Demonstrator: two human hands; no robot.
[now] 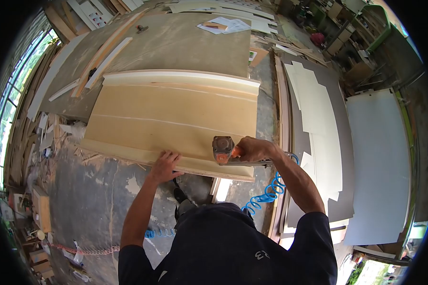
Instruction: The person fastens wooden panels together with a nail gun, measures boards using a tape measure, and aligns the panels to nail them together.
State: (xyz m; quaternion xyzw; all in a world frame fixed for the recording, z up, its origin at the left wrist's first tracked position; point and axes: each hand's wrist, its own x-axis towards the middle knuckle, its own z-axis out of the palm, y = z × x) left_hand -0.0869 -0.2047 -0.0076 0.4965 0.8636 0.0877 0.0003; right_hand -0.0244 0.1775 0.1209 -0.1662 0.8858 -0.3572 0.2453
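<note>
Our left hand [164,167], fingers slightly spread, rests on the near edge of the wooden panel [171,110] at the frame's centre; right of centre, our right hand [255,149] curls its fingers around the nail gun [223,147].

On the dark shirt [218,247], well to the near side of where the right hand [253,148] grips the nail gun [222,146], a small, tilted pale print ends in what looks like a 3; the character beside it is unclear. Far beyond that grip lie white papers [233,25], any lettering on them too small to read.
</note>
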